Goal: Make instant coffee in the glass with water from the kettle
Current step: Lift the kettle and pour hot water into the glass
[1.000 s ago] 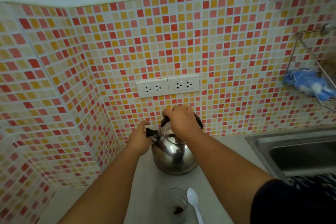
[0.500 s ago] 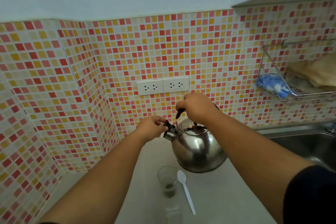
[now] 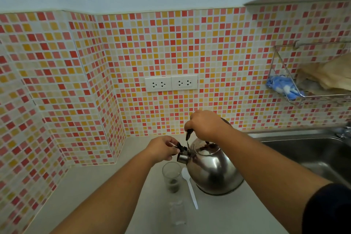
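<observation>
Right hand (image 3: 206, 126) gripped the rounded stainless-steel kettle (image 3: 212, 169) by its black handle | left hand (image 3: 163, 149) pinched the black spout cap | clear glass (image 3: 171, 176) stood just below the spout, beside a white plastic spoon (image 3: 190, 186)

A double wall socket (image 3: 171, 83) sits in the mosaic tile wall (image 3: 133, 49). Right of the socket hangs a wire rack (image 3: 296, 99) holding a blue cloth (image 3: 281, 86); below the rack lies a steel sink (image 3: 311, 150).
</observation>
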